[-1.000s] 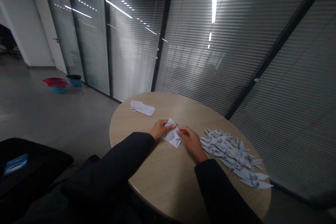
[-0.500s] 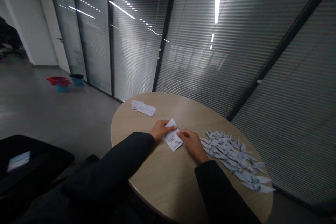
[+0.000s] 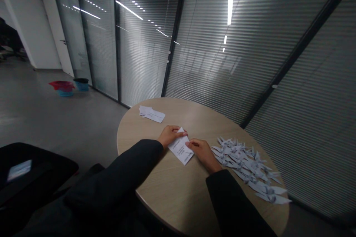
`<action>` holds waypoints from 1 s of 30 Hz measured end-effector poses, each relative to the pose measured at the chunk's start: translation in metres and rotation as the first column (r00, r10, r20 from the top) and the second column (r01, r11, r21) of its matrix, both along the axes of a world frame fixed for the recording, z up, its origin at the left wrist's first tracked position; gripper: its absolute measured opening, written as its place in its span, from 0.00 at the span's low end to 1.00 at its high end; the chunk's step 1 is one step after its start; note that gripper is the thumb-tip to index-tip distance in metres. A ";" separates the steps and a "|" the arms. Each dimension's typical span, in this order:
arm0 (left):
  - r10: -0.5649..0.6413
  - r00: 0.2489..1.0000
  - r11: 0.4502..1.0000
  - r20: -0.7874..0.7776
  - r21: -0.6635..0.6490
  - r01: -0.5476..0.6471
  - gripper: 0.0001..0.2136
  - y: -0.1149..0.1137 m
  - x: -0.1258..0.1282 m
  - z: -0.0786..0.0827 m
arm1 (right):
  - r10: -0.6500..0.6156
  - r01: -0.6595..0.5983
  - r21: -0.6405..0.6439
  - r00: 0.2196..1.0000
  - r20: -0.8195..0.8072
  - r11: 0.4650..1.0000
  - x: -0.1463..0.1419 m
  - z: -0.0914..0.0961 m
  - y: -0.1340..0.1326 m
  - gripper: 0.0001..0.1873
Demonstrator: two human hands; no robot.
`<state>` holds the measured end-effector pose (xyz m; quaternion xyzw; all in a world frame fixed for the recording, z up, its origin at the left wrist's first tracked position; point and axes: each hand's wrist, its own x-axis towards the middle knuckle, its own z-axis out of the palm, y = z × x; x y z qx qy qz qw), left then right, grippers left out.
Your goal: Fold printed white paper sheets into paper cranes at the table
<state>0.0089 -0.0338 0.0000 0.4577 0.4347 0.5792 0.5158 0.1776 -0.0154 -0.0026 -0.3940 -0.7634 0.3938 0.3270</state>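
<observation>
Both hands hold one printed sheet of white paper (image 3: 182, 150) above the middle of the table, its near corner pointing toward me. My left hand (image 3: 169, 136) grips its far left side, thumb across the top and fingers behind. On the right edge, my right hand (image 3: 202, 150) pinches the sheet between thumb and curled fingers. The fingers partly hide the far edge, so I cannot tell how it is folded there. Right of my right hand lies a pile of folded paper pieces (image 3: 244, 163) with pointed ends, like paper cranes.
A round wooden table (image 3: 164, 177) bears everything. At its far left lies a small stack of printed paper slips (image 3: 154, 115). A black chair (image 3: 52, 163) with a phone (image 3: 19, 170) on it stands at left. Two bins (image 3: 65, 90) stand on the floor by the glass wall.
The paper has turned and tipped slightly toward me, showing more of its printed face. My right hand has shifted a little down and left along its edge.
</observation>
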 end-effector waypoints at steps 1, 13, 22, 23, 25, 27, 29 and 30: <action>0.006 1.000 1.000 0.020 0.001 -0.006 0.20 0.000 0.000 0.000 | 0.006 -0.006 -0.006 1.000 0.007 1.000 0.000 0.001 0.000 0.16; 0.049 0.999 0.998 0.014 0.035 -0.049 0.17 -0.001 0.000 0.001 | 0.023 -0.022 -0.026 1.000 0.016 0.999 0.000 0.003 -0.002 0.14; 0.046 0.999 0.997 0.010 0.069 -0.047 0.17 0.003 -0.001 -0.005 | 0.013 -0.012 -0.036 0.999 0.045 0.999 0.000 0.008 -0.004 0.14; 0.047 0.999 0.996 0.014 0.078 -0.048 0.18 0.004 -0.001 -0.006 | 0.013 -0.011 -0.041 0.999 0.048 0.999 0.000 0.008 -0.004 0.14; 0.061 0.998 0.993 0.018 0.097 -0.062 0.18 0.005 0.000 -0.007 | 0.018 -0.015 -0.054 0.999 0.050 0.998 0.000 0.007 -0.004 0.14; 0.085 0.996 0.991 0.016 0.099 -0.086 0.18 0.006 0.000 -0.008 | 0.028 -0.024 -0.066 0.998 0.054 0.998 -0.001 0.006 -0.004 0.14; 0.111 0.994 0.990 0.004 0.084 -0.111 0.18 0.006 0.001 -0.008 | 0.036 -0.032 -0.069 0.998 0.058 0.997 -0.001 0.005 -0.004 0.14; 0.122 0.992 0.990 -0.010 0.074 -0.121 0.18 0.005 0.001 -0.007 | 0.041 -0.037 -0.068 0.997 0.060 0.997 -0.001 0.005 -0.005 0.14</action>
